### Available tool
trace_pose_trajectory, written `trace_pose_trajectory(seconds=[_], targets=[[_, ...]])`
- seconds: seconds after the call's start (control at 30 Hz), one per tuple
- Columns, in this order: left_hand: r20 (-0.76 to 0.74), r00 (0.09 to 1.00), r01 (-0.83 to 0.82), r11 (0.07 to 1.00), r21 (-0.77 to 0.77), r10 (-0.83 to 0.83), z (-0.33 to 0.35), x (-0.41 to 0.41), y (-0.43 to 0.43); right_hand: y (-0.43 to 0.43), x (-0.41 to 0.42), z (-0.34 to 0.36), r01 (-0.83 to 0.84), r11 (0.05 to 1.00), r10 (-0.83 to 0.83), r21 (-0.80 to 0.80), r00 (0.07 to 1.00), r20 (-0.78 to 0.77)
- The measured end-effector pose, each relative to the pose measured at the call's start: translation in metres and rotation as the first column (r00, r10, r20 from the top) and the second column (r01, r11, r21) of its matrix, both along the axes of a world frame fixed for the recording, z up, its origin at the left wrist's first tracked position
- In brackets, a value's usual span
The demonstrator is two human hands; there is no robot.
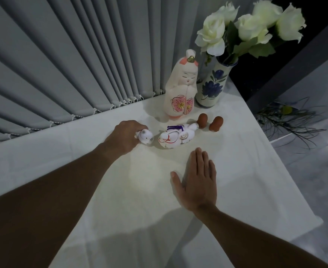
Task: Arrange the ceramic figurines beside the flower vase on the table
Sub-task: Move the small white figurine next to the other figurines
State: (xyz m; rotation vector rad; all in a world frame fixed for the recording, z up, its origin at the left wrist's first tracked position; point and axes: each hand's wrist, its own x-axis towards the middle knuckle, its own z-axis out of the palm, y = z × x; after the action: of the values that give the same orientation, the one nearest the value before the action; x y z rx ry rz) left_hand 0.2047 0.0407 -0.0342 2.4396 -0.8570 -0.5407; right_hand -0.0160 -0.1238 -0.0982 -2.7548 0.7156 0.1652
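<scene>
Left hand [126,136] is curled tight around a small white figurine [145,136], fingers wrapped behind it so only its rounded painted head pokes out on the thumb side, low over the white tablecloth [101,190]. Right hand [197,180] lies flat and open on the cloth, palm down, fingers together, holding nothing, simply bracing. Just beyond the right hand's fingertips, and right beside the left hand's catch, a bigger white figurine [175,136] with red lines and a purple cord lies on its side. Past that one, further from both hands, two little brown pieces [209,121] stand near each other, and behind them the tall doll [179,88] with pink blossoms stands upright, just beside the blue-flowered vase [211,84] of white roses [242,26]. So the group is gathering close to the vase, with the small one not yet set down. These look like glazed ceramic: hard, smooth, probably slick, and likely to chip if knocked against a neighbour. The small one should be light, and a grip around its body suits it. The toppled one wants taking by its broad middle, not by the cord or the narrow end, then standing up gently with room on either side.
</scene>
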Motion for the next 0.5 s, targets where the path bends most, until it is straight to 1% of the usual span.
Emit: trace_pose_trajectory(seconds=[0.27,0.33,0.43,0.5], targets=[[-0.006,1.000,0.008,1.000,0.016,-0.008,-0.0040,0.0008,-0.0001,0.0001,-0.0005,-0.0019,0.005,1.000,-0.004,-0.002,1.000,0.017],[-0.017,1.000,-0.016,1.000,0.026,0.017,-0.0049,0.0000,-0.0003,0.0000,-0.0010,-0.0028,0.008,1.000,-0.008,-0.007,1.000,0.022],[-0.036,0.995,-0.095,0.992,0.089,0.098,-0.0063,-0.0021,0.0010,-0.0003,-0.0015,-0.0040,0.002,1.000,-0.001,-0.012,1.000,0.021],[-0.053,0.994,-0.090,0.985,0.150,0.099,-0.0042,-0.0062,0.0023,-0.0002,-0.0028,-0.0055,-0.002,1.000,0.003,-0.017,1.000,0.027]])
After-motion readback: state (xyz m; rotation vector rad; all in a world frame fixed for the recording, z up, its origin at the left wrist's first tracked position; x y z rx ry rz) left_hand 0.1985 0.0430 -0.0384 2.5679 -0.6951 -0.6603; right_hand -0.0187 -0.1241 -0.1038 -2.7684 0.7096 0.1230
